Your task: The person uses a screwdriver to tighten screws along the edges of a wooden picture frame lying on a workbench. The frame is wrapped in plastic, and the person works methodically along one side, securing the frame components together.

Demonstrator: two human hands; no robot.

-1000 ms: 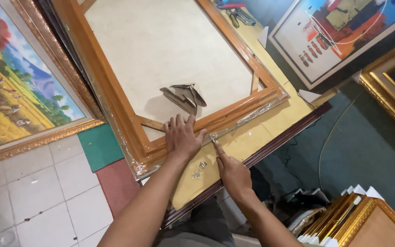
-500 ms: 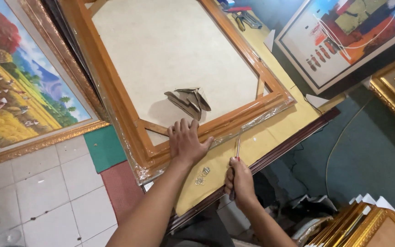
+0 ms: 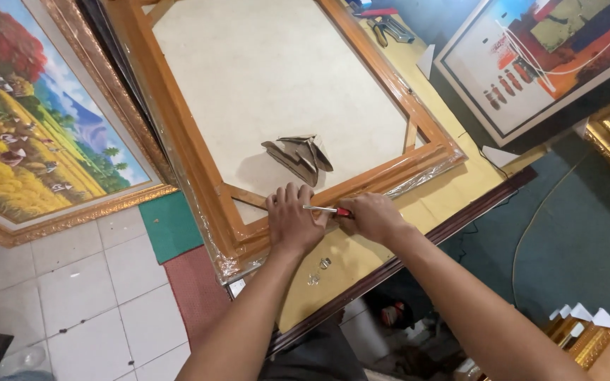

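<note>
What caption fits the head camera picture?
Left hand steadies a wooden frame while right hand drives a screwdriver.

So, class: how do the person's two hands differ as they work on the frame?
The left hand lies flat, fingers spread, pressing on the frame; the right hand is curled shut. The left hand holds nothing; the right hand grips a red-handled screwdriver, its tip pointing at the left hand. Both rest at the frame's near edge.

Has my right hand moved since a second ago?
Yes. The right hand came up off the yellow table onto the frame's rail, beside the left hand, holding a screwdriver.
</note>
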